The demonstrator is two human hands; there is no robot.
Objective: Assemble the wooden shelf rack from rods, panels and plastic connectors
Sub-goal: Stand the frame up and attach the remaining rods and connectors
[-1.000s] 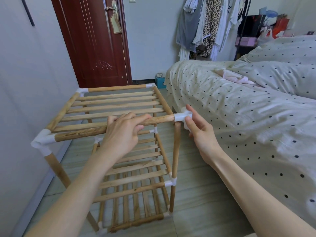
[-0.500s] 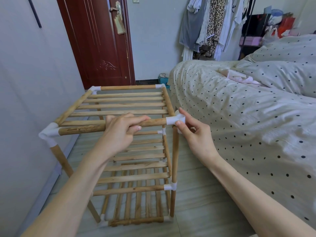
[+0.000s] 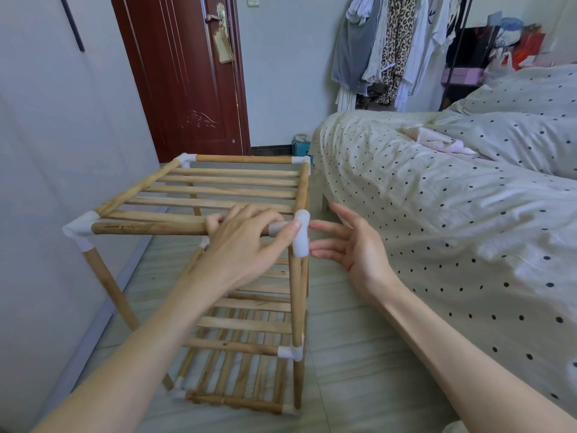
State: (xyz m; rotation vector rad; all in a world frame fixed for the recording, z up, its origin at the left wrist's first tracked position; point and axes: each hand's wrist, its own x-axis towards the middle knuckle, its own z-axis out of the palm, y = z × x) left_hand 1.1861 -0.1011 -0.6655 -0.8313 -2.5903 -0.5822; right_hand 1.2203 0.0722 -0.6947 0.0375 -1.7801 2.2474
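The wooden shelf rack [image 3: 218, 245] is stood on the floor [image 3: 359, 354] between a pale wall and the bed [image 3: 452, 198], just beside the latter. Its near top rod [image 3: 146, 228] is gripped by the left hand [image 3: 240, 245], fingers curled over it and thumb laid on the white corner connector [image 3: 301, 232]. The right hand [image 3: 352, 248] is held spread and holds nothing (fingertips just beside that connector; contact cannot be told).
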